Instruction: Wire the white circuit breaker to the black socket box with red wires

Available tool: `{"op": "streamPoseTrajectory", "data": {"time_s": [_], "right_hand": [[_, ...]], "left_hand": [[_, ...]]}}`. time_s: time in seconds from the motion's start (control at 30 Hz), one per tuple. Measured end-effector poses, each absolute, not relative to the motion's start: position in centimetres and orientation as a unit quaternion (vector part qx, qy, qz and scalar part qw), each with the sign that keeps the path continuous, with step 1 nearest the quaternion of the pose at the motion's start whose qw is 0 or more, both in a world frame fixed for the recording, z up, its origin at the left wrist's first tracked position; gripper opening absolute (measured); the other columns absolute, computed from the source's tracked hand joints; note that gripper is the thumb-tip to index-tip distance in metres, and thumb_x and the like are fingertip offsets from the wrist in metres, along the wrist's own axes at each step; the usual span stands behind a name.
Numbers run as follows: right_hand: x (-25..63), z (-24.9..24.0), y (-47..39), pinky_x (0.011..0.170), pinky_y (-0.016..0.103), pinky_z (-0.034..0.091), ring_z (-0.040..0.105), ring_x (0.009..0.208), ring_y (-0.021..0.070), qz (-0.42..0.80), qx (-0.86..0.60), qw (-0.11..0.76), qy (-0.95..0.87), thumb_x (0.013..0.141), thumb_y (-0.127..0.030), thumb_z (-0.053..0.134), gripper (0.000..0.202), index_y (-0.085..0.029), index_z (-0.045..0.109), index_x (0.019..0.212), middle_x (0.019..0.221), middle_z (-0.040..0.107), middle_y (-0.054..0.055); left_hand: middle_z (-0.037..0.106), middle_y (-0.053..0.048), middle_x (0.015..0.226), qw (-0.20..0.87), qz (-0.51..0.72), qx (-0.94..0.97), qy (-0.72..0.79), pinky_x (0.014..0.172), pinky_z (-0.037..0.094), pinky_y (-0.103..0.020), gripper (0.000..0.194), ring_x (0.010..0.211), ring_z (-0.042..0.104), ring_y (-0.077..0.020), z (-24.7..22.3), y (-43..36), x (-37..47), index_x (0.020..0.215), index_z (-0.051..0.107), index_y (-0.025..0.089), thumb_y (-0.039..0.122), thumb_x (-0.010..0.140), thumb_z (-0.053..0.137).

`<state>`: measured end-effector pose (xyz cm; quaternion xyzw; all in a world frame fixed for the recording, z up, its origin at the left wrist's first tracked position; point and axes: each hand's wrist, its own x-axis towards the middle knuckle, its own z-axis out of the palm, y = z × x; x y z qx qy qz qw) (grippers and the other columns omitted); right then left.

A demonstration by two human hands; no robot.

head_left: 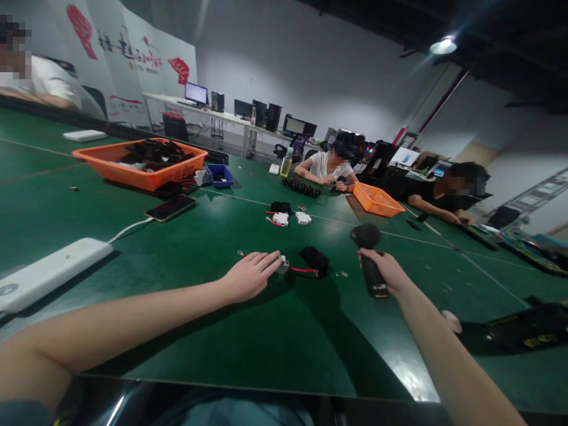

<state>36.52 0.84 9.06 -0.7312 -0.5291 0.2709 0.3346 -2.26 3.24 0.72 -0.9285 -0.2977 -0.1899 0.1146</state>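
My left hand [254,276] reaches over the table, its fingers closed round a small white plastic block [283,266] with red wires. The fingers partly hide this block. A red lead [302,270] with a metal ring end runs from it towards a black part [315,260] lying just to the right. My right hand [385,269] grips the handle of a black pistol-grip power tool [373,277], held upright with its rounded head on top. Farther off lie another white block [280,219] with red wires, a second white piece [303,218] and a small black part [281,207].
An orange basket [142,177] full of black parts stands at left beside a blue bin [219,176]. A phone [171,207] is cabled to a white power strip [57,272]. Another orange basket [377,200] sits near two seated people across the table. A black object [523,328] lies at right.
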Motion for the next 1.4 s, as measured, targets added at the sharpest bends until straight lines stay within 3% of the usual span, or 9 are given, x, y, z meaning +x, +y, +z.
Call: {"op": "streamPoseTrajectory", "data": {"time_s": [0.07, 0.13, 0.37, 0.6, 0.9, 1.4], "right_hand": [[34.7, 11.2, -1.3, 0.059, 0.031, 0.056, 0.068, 0.073, 0.0218, 0.351, -0.669, 0.403, -0.516, 0.088, -0.057, 0.049, 0.049, -0.015, 0.067, 0.104, 0.097, 0.072, 0.014], [32.5, 13.3, -3.6, 0.062, 0.034, 0.058, 0.069, 0.074, 0.0234, 0.423, -0.612, 0.43, -0.512, 0.091, -0.059, 0.039, 0.053, -0.016, 0.067, 0.104, 0.1, 0.071, 0.016], [26.5, 14.9, -9.3, 0.062, 0.038, 0.061, 0.069, 0.069, 0.0244, 0.468, -0.559, 0.386, -0.564, 0.095, -0.061, 0.033, 0.057, -0.018, 0.069, 0.105, 0.095, 0.072, 0.017], [24.3, 13.4, -8.9, 0.052, 0.033, 0.058, 0.068, 0.062, 0.021, 0.531, -0.556, 0.379, -0.515, 0.094, -0.055, 0.042, 0.047, -0.018, 0.07, 0.1, 0.085, 0.072, 0.014], [23.1, 14.2, -9.3, 0.053, 0.02, 0.055, 0.065, 0.059, 0.0125, 0.645, -0.542, 0.429, -0.326, 0.088, -0.039, 0.062, 0.028, -0.014, 0.071, 0.096, 0.08, 0.072, 0.007], [22.8, 14.1, -9.3, 0.052, 0.018, 0.054, 0.064, 0.057, 0.0109, 0.622, -0.565, 0.415, -0.35, 0.087, -0.041, 0.066, 0.029, -0.013, 0.072, 0.092, 0.076, 0.071, 0.006]], "left_hand": [[0.039, -0.011, 0.156, 0.111, -0.183, -0.93, -0.298, 0.109, 0.039, -0.043, 0.063, 0.133, 0.047, -0.0281, 0.7, 3.3, -2.3, 0.151, 0.035, 0.017, 0.021, 0.089, 0.051], [0.038, -0.011, 0.157, 0.108, -0.178, -0.933, -0.294, 0.108, 0.039, -0.043, 0.063, 0.133, 0.047, -0.0283, 0.8, 3.3, -2.3, 0.151, 0.034, 0.016, 0.022, 0.09, 0.049], [0.038, -0.011, 0.156, 0.103, -0.187, -0.935, -0.283, 0.11, 0.036, -0.041, 0.062, 0.134, 0.045, -0.027, 0.7, 3.3, -2.5, 0.153, 0.031, 0.017, 0.024, 0.093, 0.046], [0.04, -0.011, 0.155, 0.113, -0.191, -0.933, -0.283, 0.109, 0.036, -0.041, 0.06, 0.13, 0.048, -0.0273, 0.8, 3.2, -2.6, 0.151, 0.033, 0.016, 0.025, 0.093, 0.048], [0.042, -0.014, 0.152, 0.117, -0.198, -0.934, -0.272, 0.107, 0.036, -0.041, 0.059, 0.127, 0.05, -0.0292, 0.8, 3.3, -2.9, 0.148, 0.036, 0.015, 0.028, 0.092, 0.051], [0.041, -0.013, 0.154, 0.125, -0.197, -0.933, -0.273, 0.108, 0.035, -0.04, 0.062, 0.128, 0.049, -0.0282, 0.5, 3.4, -2.9, 0.15, 0.033, 0.015, 0.029, 0.092, 0.051]]}}
